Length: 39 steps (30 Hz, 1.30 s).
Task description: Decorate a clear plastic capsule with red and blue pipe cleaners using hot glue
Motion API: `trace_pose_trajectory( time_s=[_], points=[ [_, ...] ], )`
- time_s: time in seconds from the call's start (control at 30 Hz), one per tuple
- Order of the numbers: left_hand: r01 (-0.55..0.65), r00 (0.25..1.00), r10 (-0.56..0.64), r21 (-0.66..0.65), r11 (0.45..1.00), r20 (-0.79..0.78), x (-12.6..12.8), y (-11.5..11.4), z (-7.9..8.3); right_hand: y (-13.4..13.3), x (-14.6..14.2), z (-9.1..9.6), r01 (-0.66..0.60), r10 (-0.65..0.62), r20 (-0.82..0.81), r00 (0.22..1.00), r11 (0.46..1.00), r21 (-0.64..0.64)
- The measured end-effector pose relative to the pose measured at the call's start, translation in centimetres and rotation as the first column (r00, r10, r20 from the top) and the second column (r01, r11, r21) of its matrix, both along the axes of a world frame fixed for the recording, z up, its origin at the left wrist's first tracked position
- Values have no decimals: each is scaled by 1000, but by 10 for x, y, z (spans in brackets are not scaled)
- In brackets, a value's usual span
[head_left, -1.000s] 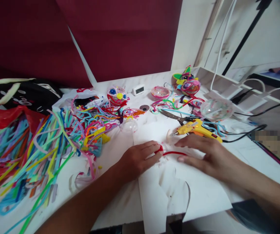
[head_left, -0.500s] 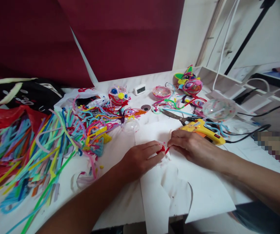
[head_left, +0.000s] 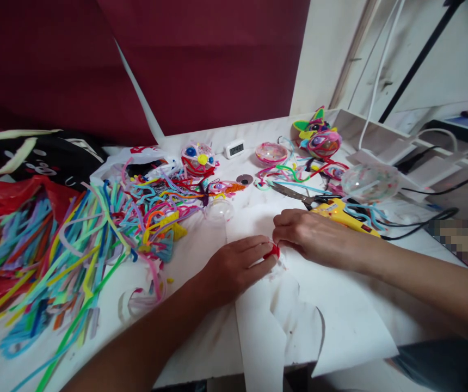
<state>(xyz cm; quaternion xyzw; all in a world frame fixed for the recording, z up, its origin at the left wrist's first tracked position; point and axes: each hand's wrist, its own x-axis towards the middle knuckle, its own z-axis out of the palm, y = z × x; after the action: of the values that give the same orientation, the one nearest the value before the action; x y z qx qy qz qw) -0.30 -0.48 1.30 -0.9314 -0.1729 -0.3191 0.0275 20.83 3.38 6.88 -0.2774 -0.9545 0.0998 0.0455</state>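
One red pipe cleaner [head_left: 275,251] is pinched in the left hand [head_left: 236,267], over white paper [head_left: 348,321] on a marbled white table [head_left: 201,348]; the right hand [head_left: 305,234] has its fingertips beside it, but whether they hold it cannot be told. A dark red sheet [head_left: 217,65] hangs behind, next to a pale wall [head_left: 332,49]. At far left, a red plastic bag [head_left: 54,190] holds many-coloured pipe cleaners [head_left: 25,218]; a pink-streaked clear bowl [head_left: 272,158] sits beside a digital clock [head_left: 234,148].

Nearside paper [head_left: 348,321] free, glue gun [head_left: 350,216] apparently crowding right hand [head_left: 309,234]
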Motion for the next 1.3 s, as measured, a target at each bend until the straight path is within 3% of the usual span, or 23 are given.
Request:
trace_pose_trajectory(
  time_s=[0.27, 0.63, 1.03, 1.3],
  points=[
    [4, 1000, -4, -26, 1000, 8, 2, -3, 2, 9, -15, 9, -122, 105, 183, 977, 989, 85],
    [-13, 999, 15, 56, 998, -35, 4, -4, 3, 15, -28, 22, -98, 49, 353, 934, 988, 122],
    [-50, 992, 58, 69, 996, -113, 4, -6, -2, 23, -26, 22, -84, 48, 387, 921, 994, 76],
    [-42, 991, 51, 73, 996, -127, 5, -7, 2, 29, -25, 13, -173, 130, 336, 933, 980, 101]
  ],
)
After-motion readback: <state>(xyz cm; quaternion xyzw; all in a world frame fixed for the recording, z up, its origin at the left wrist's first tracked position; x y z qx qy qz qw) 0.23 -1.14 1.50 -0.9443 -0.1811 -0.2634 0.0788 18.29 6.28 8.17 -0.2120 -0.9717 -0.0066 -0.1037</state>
